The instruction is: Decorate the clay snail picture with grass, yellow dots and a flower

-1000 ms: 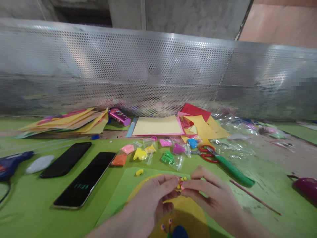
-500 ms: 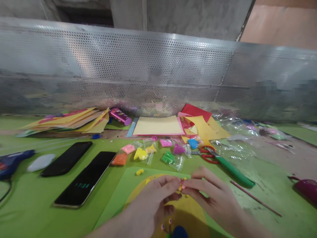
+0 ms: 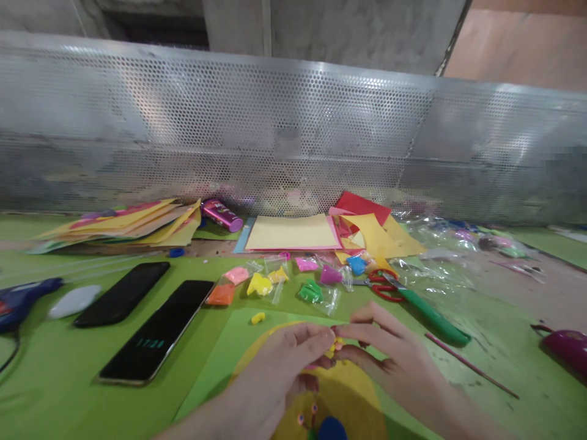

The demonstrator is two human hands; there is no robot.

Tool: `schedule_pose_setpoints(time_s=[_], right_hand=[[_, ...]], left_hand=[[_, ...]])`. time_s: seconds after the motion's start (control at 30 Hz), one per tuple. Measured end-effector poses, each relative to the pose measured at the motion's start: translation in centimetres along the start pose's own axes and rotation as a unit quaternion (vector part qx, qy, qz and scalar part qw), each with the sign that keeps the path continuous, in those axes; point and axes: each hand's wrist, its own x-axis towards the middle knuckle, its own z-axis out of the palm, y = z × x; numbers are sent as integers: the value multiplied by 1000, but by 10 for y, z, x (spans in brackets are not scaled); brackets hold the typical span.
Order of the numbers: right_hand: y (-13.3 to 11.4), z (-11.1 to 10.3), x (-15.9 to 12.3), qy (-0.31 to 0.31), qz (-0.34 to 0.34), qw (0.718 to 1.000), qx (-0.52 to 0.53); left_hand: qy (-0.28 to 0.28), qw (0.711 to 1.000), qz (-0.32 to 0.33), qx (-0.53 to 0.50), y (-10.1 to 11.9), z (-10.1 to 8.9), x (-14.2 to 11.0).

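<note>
My left hand [image 3: 293, 354] and my right hand [image 3: 389, 351] meet over a yellow paper circle [image 3: 367, 403] on a light green sheet [image 3: 208, 373]. Between their fingertips is a small yellow and pink piece of modelling clay [image 3: 334, 347], pinched from both sides. The fingers partly hide its shape. A small yellow clay lump [image 3: 258, 318] lies on the green sheet, left of the hands. Below them, a dark blue clay shape [image 3: 332, 429] with two eye stalks [image 3: 308, 417] shows at the bottom edge.
Clay packets, among them a green one [image 3: 310, 291] and an orange one [image 3: 221, 294], lie beyond the sheet. Scissors [image 3: 387, 286] and a green-handled cutter [image 3: 433, 318] lie to the right. Two phones [image 3: 156, 336] and a glue gun [image 3: 22, 299] are at left. A perforated metal panel [image 3: 293, 122] stands behind.
The right-hand fingers have shifted slightly around the clay piece, and more of its yellow now shows. Both hands stay close together over the circle.
</note>
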Motion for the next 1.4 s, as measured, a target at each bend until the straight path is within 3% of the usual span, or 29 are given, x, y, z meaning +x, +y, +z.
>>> schedule_pose_setpoints(time_s=[0.33, 0.63, 1.03, 1.4], right_hand=[[0, 2, 0, 4, -17, 1000, -17], [4, -3, -3, -68, 1, 998, 19], [7, -2, -1, -80, 38, 994, 65], [3, -3, -1, -101, 18, 993, 54]], left_hand=[[1, 995, 41, 93, 4, 4, -1], [5, 991, 31, 133, 8, 9, -4], [-17, 998, 6, 60, 9, 5, -4], [-14, 999, -7, 48, 4, 3, -3]])
